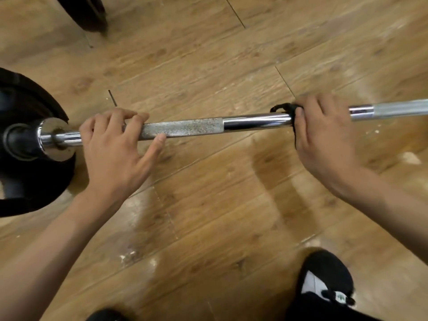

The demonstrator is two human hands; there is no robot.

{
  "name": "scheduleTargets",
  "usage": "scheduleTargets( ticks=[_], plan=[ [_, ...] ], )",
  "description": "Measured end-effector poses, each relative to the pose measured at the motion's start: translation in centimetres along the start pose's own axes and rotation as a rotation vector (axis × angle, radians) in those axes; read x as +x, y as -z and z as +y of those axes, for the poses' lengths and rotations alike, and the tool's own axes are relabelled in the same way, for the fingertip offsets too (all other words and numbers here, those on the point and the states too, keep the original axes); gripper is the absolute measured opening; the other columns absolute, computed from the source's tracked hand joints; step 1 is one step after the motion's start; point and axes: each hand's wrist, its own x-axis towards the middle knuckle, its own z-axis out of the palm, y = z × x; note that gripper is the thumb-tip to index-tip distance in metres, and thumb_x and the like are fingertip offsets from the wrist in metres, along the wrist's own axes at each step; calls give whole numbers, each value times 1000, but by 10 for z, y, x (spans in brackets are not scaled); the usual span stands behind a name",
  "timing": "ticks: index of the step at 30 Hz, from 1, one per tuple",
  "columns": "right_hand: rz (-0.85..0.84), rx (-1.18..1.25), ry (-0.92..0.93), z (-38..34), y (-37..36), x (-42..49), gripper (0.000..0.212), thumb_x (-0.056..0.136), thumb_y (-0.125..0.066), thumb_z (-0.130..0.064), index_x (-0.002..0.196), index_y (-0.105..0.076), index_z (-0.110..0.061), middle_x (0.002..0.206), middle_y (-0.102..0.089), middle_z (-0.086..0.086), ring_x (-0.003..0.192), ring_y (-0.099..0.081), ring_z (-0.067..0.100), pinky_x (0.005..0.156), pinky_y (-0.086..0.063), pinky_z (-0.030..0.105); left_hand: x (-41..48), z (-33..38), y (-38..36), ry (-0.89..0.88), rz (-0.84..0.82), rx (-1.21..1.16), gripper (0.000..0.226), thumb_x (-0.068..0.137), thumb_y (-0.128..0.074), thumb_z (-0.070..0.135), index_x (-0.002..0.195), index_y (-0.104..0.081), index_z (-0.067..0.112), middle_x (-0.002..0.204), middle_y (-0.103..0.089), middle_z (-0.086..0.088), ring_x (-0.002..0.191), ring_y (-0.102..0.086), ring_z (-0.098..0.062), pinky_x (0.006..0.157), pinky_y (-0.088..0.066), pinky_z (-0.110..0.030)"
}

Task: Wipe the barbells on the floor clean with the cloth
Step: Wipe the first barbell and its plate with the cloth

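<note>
- The barbell [254, 122] lies across the middle of the view, from 9 o'clock to 3 o'clock, low over the wooden floor [208, 66].
- A big black weight [23, 93] sits on its end at 9 o'clock.
- The left hand [115, 144] holds the bar just beside that weight. Its fingers curl over the top of the bar and the thumb lies along the near side, touching the rough part [185, 129].
- The right hand [322, 137] is at about 2 o'clock. Its fingers wrap round the bar with the black cloth [286, 108] squeezed under them. A bit of cloth pokes out on the side toward the left hand.
- I think the wiping is going on right now. The left hand holds the bar steady and the right hand rubs it with the cloth.
- The rough part has brown specks on it, so it looks dirty. The shiny part next to the cloth looks clean.
- Next, the cloth likely needs to slide toward 9 o'clock, onto the speckled part, with a firm squeeze. The left hand would have to move out of the way.
- Another dark weight [85, 12] shows at 11 o'clock.
- A black and white shoe [324, 274] is at 5 o'clock. It has a tiny green mark, too small to read.
- I can read no words on the bar or the weights.
</note>
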Motion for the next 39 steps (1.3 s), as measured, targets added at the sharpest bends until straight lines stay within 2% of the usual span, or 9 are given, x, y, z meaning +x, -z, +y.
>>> scheduleTargets(
  ticks=[6, 10, 16, 19, 22, 26, 29, 33, 39],
  plan=[
    [-2, 90, 314, -142, -42, 25, 36, 106, -43, -29, 124, -65, -7, 115, -64, 17, 105, -58, 41, 117, -33, 49, 15, -3, -3, -17, 8, 12, 60, 104, -41, 63, 126, -69, 15, 122, -66, -9, 111, -58, -34, 100, -34, -49],
    [-2, 67, 421, -131, -42, 35, 37, 105, -45, -30, 131, -64, -12, 120, -65, 13, 109, -61, 37, 124, -24, 49, 23, -5, -5, -7, -2, 15, 59, 104, -40, 64, 128, -68, 17, 122, -65, -8, 111, -58, -34, 100, -35, -49],
    [7, -89, 90, 22, -2, 14, 40, 110, -38, -29, 140, -56, -10, 136, -60, 17, 128, -54, 38, 125, -22, 52, 34, -7, -11, -27, 56, 11, 58, 105, -44, 60, 124, -66, 10, 121, -64, -13, 109, -57, -38, 105, -35, -52],
    [0, -105, -83, 53, 5, 13, 41, 112, -34, -29, 140, -55, -9, 137, -58, 19, 128, -51, 40, 125, -21, 52, 41, -7, -15, -25, 66, 18, 59, 104, -43, 61, 123, -66, 10, 123, -64, -13, 110, -58, -39, 111, -33, -53],
    [38, -31, -85, 14, -11, 26, 39, 111, -35, -24, 136, -58, -5, 136, -58, 21, 129, -51, 43, 126, -19, 52, 48, -8, -18, -19, 65, 19, 62, 104, -40, 63, 124, -66, 10, 127, -64, -15, 114, -59, -40, 115, -31, -54],
    [37, 50, 234, -97, -49, 44, 38, 107, -41, -18, 138, -58, -2, 140, -56, 24, 137, -47, 44, 126, -16, 53, 57, -7, -17, -9, 42, 0, 66, 104, -36, 63, 130, -64, 9, 148, -55, -21, 147, -41, -40, 122, -24, -55],
    [47, 83, 341, -143, -61, 61, 40, 107, -43, -16, 142, -56, -3, 146, -54, 23, 143, -45, 40, 128, -11, 46, 61, -8, -16, 1, 25, -23, 68, 104, -34, 65, 132, -65, 11, 153, -52, -20, 154, -31, -37, 125, -19, -54],
    [53, -71, 467, -88, -50, 65, 39, 109, -43, -18, 145, -55, -6, 148, -54, 20, 145, -46, 35, 128, -18, 48, 68, -12, -18, -3, 23, -34, 69, 105, -33, 65, 131, -67, 11, 149, -56, -20, 154, -32, -37, 126, -17, -53],
    [13, -114, 142, 35, -14, 42, 47, 112, -33, -22, 154, -40, -1, 157, -43, 25, 150, -35, 40, 127, -12, 50, 71, -12, -17, 2, 4, -42, 70, 104, -34, 65, 127, -69, 9, 141, -61, -22, 151, -37, -40, 125, -18, -54]
  ],
)
